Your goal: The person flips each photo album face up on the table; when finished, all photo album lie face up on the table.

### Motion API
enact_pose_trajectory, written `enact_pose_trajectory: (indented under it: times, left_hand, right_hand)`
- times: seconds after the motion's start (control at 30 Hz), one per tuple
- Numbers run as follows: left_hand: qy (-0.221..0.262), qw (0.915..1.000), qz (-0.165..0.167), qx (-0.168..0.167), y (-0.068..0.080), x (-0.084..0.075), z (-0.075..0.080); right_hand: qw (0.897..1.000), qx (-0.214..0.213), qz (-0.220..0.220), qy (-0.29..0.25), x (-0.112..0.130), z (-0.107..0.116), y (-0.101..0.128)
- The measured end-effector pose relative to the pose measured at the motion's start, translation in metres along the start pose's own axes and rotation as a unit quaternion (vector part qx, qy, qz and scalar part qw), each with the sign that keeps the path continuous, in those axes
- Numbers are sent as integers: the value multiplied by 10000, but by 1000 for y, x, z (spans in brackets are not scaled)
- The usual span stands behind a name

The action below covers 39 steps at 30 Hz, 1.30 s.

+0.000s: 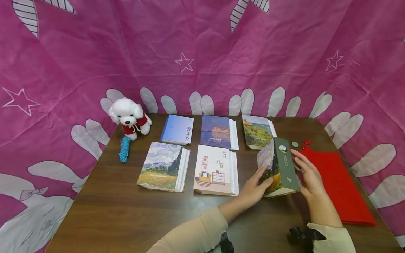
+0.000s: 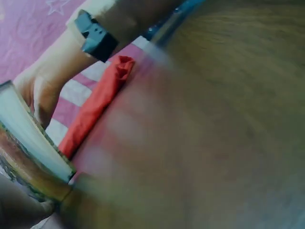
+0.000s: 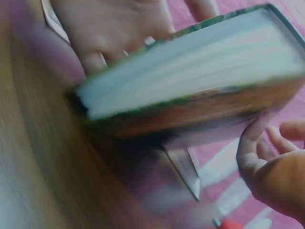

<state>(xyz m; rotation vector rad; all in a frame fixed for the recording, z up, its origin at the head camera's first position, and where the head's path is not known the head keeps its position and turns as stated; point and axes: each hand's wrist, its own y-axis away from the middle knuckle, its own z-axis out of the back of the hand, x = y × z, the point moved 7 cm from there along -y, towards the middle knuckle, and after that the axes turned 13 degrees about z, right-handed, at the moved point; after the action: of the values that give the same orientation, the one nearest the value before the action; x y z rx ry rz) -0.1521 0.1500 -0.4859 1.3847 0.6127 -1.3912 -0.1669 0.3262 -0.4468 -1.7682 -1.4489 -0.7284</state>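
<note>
A photo album [image 1: 281,165] with a green spine and a painted cover stands tilted on its long edge at the right of the brown table [image 1: 110,207]. My left hand [image 1: 253,188] grips its painted cover, thumb laid across the front. My right hand [image 1: 308,177] rests against the green side with its fingers nearly straight. In the right wrist view the album's pale page edges [image 3: 190,81] fill the middle, the left palm [image 3: 114,28] lies behind it, and my right hand's [image 3: 271,167] thumb touches the lower cover. The left wrist view shows the album [image 2: 28,143] with the right hand [image 2: 43,90] beyond it.
Five albums lie flat in two rows: Polaroid [image 1: 178,129], blue seascape [image 1: 218,131], coast [image 1: 257,131], wheat field [image 1: 162,165], room drawing [image 1: 215,168]. A plush dog [image 1: 129,121] and blue yarn [image 1: 124,149] sit at the left. Red felt [image 1: 338,182] and buttons [image 1: 295,144] lie at the right.
</note>
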Motion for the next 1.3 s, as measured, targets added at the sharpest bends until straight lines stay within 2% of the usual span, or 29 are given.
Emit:
enact_pose_trajectory:
  times: [0.07,0.13,0.2,0.27,0.37,0.47,0.67,0.8,0.87,0.93,1.07,1.17,1.23,1.3]
  left_hand:
    - [224,9997,-81,36,0,-5,5]
    - [496,9984,-288,-3,1,-12,13]
    - [821,9942,-701,-1,5,-21,21]
    - [1015,9869,-1254,-57,11,-31,29]
    - [1006,9780,-1822,-140,19,-41,38]
    - [690,9769,-1996,-313,22,-43,44]
    - [549,9806,-1833,-434,20,-34,47]
    - [744,9804,-1804,-288,18,-28,44]
    - [817,9824,-1670,-162,17,-24,41]
    - [811,9868,-1401,-85,14,-19,39]
    - [640,9967,-502,20,7,-4,34]
    - [494,9987,70,107,0,6,32]
    - [509,9982,280,166,-3,9,31]
    - [622,9972,350,218,-5,11,30]
  right_hand:
    - [9998,58,156,127,-3,-7,-1]
    - [9973,38,267,685,-9,-11,-1]
    - [9906,-6,209,1350,-16,-13,-2]
    - [9812,32,-1,1927,-25,-15,-3]
    - [9696,168,-353,2414,-37,-16,-3]
    - [9644,233,-563,2572,-45,-14,-4]
    - [9568,117,-866,2771,-52,-6,-3]
    - [9504,48,-1037,2933,-51,1,-2]
    - [9471,1,-1111,3012,-49,4,-1]
    - [9438,-83,-1172,3089,-46,9,-1]
    - [9389,-307,-1126,3237,-38,19,-1]
    - [9340,-404,-1004,3405,-34,24,-3]
    - [9294,-426,-951,3541,-32,26,-3]
    - [9257,-434,-898,3649,-31,27,-3]
